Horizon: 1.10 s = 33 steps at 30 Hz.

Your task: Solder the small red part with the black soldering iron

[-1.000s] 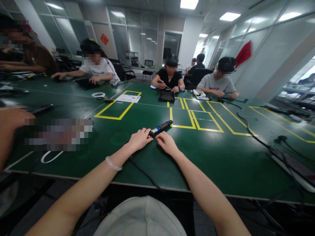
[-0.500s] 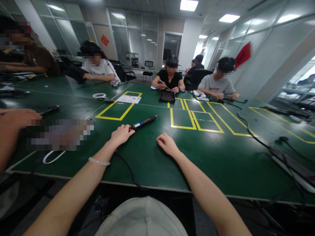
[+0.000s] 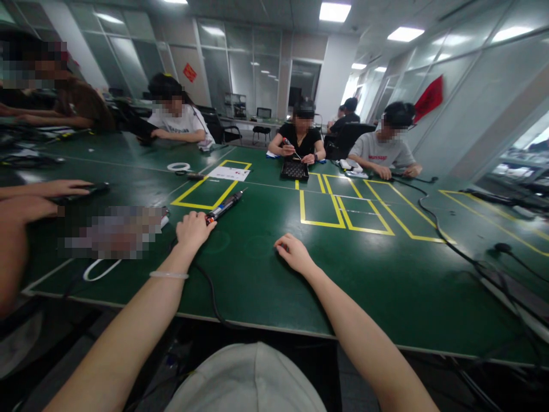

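- My left hand [image 3: 195, 228] has its fingers curled over the rear end of the iron [image 3: 225, 206], thumb hidden.
- The iron sits low at the table [image 3: 386, 274], tip pointing to one o'clock across the yellow box [image 3: 206, 189]. I cannot tell whether it is touching the table.
- My right hand [image 3: 294, 252] rests at three o'clock, well apart, fingers loosely bent and holding nothing.
- I judge a grip further up the handle steadier, clear of the metal tip.
- The cord [image 3: 209, 292] trails to six o'clock, so I would leave it slack.

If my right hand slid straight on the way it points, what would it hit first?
Probably the soldering iron, near its tip, held by the left hand; only green table lies between. Depth is uncertain.
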{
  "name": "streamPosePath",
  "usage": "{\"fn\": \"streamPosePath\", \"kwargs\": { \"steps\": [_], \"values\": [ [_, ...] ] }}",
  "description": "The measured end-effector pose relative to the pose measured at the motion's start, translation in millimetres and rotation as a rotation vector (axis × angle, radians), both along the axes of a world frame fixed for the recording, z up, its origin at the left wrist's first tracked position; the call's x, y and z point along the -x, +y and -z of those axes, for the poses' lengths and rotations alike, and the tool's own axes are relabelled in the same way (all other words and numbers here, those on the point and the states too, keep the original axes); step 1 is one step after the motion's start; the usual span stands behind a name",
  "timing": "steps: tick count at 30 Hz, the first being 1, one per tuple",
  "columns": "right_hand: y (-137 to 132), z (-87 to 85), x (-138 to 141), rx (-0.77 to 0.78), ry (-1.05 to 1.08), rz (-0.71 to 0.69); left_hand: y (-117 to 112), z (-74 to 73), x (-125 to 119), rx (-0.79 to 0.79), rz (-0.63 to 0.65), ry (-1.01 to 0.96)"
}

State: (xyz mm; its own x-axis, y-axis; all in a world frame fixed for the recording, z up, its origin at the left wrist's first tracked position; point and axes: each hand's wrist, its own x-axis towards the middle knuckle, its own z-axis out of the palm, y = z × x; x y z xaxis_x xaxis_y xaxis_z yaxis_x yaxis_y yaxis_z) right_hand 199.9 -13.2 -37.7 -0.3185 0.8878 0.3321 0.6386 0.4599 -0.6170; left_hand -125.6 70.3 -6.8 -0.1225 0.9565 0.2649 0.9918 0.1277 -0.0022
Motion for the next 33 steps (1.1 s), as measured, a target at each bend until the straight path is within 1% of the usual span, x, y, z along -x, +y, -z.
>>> {"fn": "streamPosePath", "kwargs": {
  "steps": [4, 9, 13, 21, 26, 33],
  "values": [
    [1, 0.3, 0, 0.004, -0.006, -0.005, -2, -1.8, -3, -0.058, 0.021, -0.032],
    [1, -0.8, 0, 0.002, -0.015, -0.010, -1, -2.4, -7, -0.037, 0.034, -0.068],
    [0, -1.7, 0, 0.008, -0.016, -0.012, -1, -0.7, -10, -0.055, 0.010, -0.078],
    [0, -2.2, 0, 0.008, -0.020, -0.012, -8, -3.1, -14, -0.055, 0.039, -0.097],
    [0, -2.0, -1, 0.003, -0.030, -0.018, -11, -4.5, -17, -0.053, 0.021, -0.112],
    [0, -2.3, 0, -0.007, -0.036, -0.015, -10, -2.7, -17, -0.078, -0.009, -0.128]
  ]
}}
